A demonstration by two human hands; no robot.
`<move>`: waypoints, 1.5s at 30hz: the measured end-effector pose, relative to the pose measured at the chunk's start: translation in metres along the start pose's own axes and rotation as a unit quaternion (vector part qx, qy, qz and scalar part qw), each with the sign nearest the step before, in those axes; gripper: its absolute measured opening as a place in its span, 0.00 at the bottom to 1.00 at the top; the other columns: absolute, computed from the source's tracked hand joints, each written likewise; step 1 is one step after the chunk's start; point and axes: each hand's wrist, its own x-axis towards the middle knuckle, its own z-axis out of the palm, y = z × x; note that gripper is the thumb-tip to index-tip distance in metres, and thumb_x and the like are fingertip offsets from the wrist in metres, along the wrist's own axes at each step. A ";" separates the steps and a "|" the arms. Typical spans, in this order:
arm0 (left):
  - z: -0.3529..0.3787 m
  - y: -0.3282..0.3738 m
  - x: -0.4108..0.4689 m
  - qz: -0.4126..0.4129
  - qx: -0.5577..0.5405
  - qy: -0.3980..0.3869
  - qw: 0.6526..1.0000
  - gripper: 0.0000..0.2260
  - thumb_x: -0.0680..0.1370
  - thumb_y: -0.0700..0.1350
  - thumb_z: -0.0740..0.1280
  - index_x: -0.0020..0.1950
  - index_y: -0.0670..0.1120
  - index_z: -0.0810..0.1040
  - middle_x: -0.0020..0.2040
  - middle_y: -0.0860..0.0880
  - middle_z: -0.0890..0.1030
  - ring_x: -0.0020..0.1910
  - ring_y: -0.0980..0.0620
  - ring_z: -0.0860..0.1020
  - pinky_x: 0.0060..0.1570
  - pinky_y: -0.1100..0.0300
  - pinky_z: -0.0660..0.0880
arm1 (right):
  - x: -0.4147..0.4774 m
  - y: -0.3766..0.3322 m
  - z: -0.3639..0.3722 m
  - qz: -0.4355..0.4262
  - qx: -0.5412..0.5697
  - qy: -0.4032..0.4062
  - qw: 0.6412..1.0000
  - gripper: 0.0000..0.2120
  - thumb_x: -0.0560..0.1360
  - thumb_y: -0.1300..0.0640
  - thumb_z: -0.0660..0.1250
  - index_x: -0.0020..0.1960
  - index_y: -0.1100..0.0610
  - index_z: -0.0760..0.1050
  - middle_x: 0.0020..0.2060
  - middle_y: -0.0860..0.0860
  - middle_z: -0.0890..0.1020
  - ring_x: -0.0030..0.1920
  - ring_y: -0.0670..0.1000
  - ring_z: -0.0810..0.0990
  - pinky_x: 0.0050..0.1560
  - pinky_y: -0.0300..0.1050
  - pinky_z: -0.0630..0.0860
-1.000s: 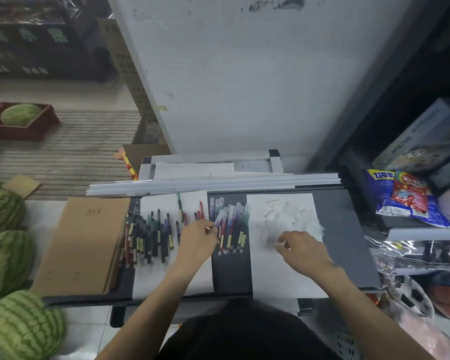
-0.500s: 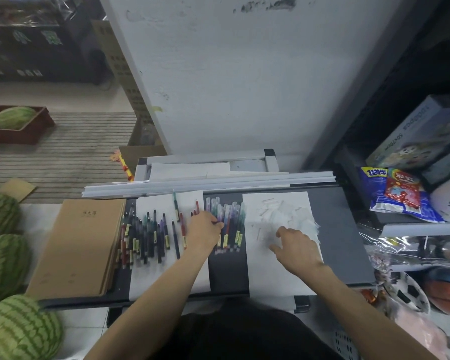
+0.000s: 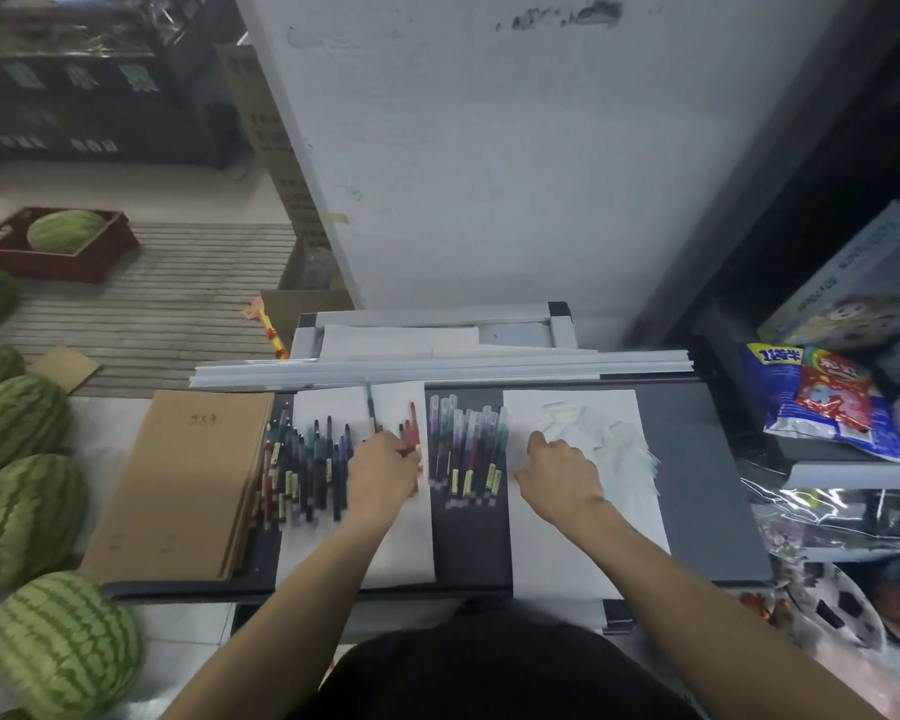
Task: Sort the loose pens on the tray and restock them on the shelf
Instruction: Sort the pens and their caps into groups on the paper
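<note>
A dark grey tray (image 3: 707, 459) holds two white paper sheets. On the left sheet (image 3: 401, 543) lie several loose dark, green and red pens (image 3: 307, 465). My left hand (image 3: 385, 472) is over the red pens (image 3: 412, 431) at that pile's right end, fingers curled round one. Between the sheets lies a row of several pens with clear caps (image 3: 468, 449). The right sheet (image 3: 562, 558) carries a heap of clear plastic caps (image 3: 614, 439). My right hand (image 3: 559, 472) touches the heap's left edge with its index finger out; any pinch is hidden.
A stack of brown notebooks (image 3: 178, 485) lies left of the tray. Long white strips (image 3: 437, 366) run along its far edge. Watermelons (image 3: 22, 511) sit on the floor at left. Shelves at right hold a snack bag (image 3: 822, 397) and boxes. A white wall panel stands behind.
My left hand went from the left pile to the capped row and is now back on the red pens. My right hand slid left and forward across the right sheet.
</note>
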 end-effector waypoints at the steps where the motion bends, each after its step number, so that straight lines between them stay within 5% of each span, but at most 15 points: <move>1: -0.002 -0.003 0.001 -0.012 0.004 0.005 1.000 0.10 0.80 0.48 0.72 0.42 0.45 0.81 0.34 0.48 0.83 0.33 0.51 0.82 0.34 0.57 0.79 | 0.001 -0.001 0.001 0.005 -0.005 -0.007 1.000 0.17 0.82 0.53 0.62 0.67 0.60 0.68 0.56 0.58 0.81 0.54 0.61 0.81 0.43 0.48 0.70; 7: -0.006 -0.005 0.009 -0.027 0.029 0.006 0.999 0.18 0.79 0.46 0.74 0.33 0.44 0.73 0.29 0.48 0.76 0.26 0.52 0.76 0.27 0.61 0.70 | 0.002 -0.002 0.003 0.035 0.034 -0.026 0.998 0.18 0.78 0.62 0.63 0.68 0.60 0.68 0.55 0.58 0.81 0.50 0.60 0.81 0.43 0.47 0.72; 11: -0.011 0.000 0.014 -0.029 0.090 -0.004 0.996 0.11 0.78 0.45 0.73 0.40 0.40 0.79 0.34 0.46 0.81 0.32 0.47 0.82 0.33 0.57 0.81 | 0.000 0.002 0.002 0.060 0.167 -0.028 0.984 0.16 0.79 0.58 0.64 0.66 0.58 0.73 0.57 0.57 0.83 0.55 0.58 0.82 0.49 0.46 0.77; 18: -0.015 0.002 0.010 -0.010 0.156 -0.030 0.987 0.09 0.76 0.35 0.68 0.37 0.43 0.73 0.34 0.46 0.79 0.31 0.48 0.79 0.28 0.59 0.76 | -0.016 0.004 -0.015 0.066 0.456 -0.029 0.887 0.08 0.77 0.53 0.71 0.56 0.49 0.83 0.40 0.47 0.87 0.42 0.47 0.86 0.45 0.45 0.80; 24: -0.021 -0.004 0.003 -0.007 0.125 -0.022 0.992 0.08 0.75 0.40 0.71 0.37 0.42 0.76 0.30 0.48 0.77 0.27 0.50 0.78 0.28 0.59 0.78 | -0.034 -0.003 -0.038 0.031 0.622 -0.059 0.780 0.07 0.80 0.60 0.70 0.56 0.54 0.84 0.43 0.55 0.85 0.45 0.56 0.88 0.54 0.48 0.84; 27: -0.034 0.001 -0.011 0.052 0.051 -0.016 0.997 0.06 0.79 0.46 0.70 0.44 0.47 0.77 0.33 0.53 0.80 0.29 0.53 0.81 0.32 0.58 0.80 | -0.045 -0.002 -0.052 0.007 0.710 -0.098 0.697 0.09 0.81 0.63 0.68 0.59 0.56 0.84 0.43 0.56 0.82 0.47 0.60 0.87 0.53 0.46 0.82; 31: -0.056 0.011 -0.034 0.157 -0.032 -0.050 0.986 0.05 0.84 0.42 0.64 0.51 0.47 0.78 0.34 0.54 0.79 0.27 0.57 0.76 0.33 0.52 0.80 | -0.054 0.001 -0.065 -0.041 0.734 -0.100 0.670 0.09 0.82 0.64 0.66 0.60 0.60 0.82 0.42 0.56 0.80 0.41 0.55 0.79 0.46 0.44 0.76; 35: -0.080 0.028 -0.059 0.212 -0.101 -0.075 0.969 0.14 0.86 0.39 0.58 0.47 0.54 0.77 0.30 0.54 0.75 0.25 0.55 0.70 0.27 0.64 0.67 | -0.061 0.001 -0.081 -0.075 0.738 -0.073 0.666 0.09 0.82 0.65 0.65 0.60 0.63 0.80 0.42 0.60 0.81 0.39 0.55 0.75 0.43 0.42 0.73; 38: -0.097 0.045 -0.082 0.272 -0.108 -0.087 0.952 0.14 0.86 0.45 0.58 0.47 0.58 0.77 0.32 0.44 0.76 0.27 0.43 0.69 0.28 0.51 0.65 | -0.065 0.000 -0.093 -0.109 0.713 -0.051 0.691 0.10 0.82 0.66 0.65 0.60 0.61 0.81 0.41 0.61 0.82 0.39 0.56 0.75 0.42 0.43 0.73; 40: -0.109 0.055 -0.095 0.309 -0.108 -0.090 0.941 0.10 0.84 0.54 0.59 0.48 0.57 0.78 0.33 0.47 0.78 0.27 0.45 0.72 0.29 0.49 0.68 | -0.069 0.000 -0.101 -0.120 0.709 -0.037 0.694 0.10 0.81 0.68 0.65 0.60 0.62 0.81 0.42 0.61 0.83 0.39 0.57 0.77 0.43 0.42 0.74; 43: -0.122 0.066 -0.112 0.348 -0.088 -0.078 0.930 0.12 0.83 0.60 0.59 0.50 0.56 0.78 0.33 0.51 0.78 0.29 0.47 0.75 0.32 0.48 0.71 | -0.075 -0.004 -0.116 -0.104 0.739 -0.029 0.665 0.08 0.80 0.69 0.66 0.58 0.63 0.79 0.44 0.63 0.85 0.42 0.58 0.84 0.46 0.42 0.80; 45: -0.124 0.070 -0.120 0.357 -0.091 -0.068 0.927 0.12 0.84 0.58 0.60 0.49 0.55 0.79 0.32 0.51 0.77 0.30 0.47 0.74 0.31 0.51 0.70 | -0.080 -0.006 -0.127 -0.068 0.784 -0.042 0.615 0.05 0.81 0.67 0.65 0.57 0.63 0.76 0.50 0.65 0.86 0.50 0.62 0.87 0.50 0.45 0.83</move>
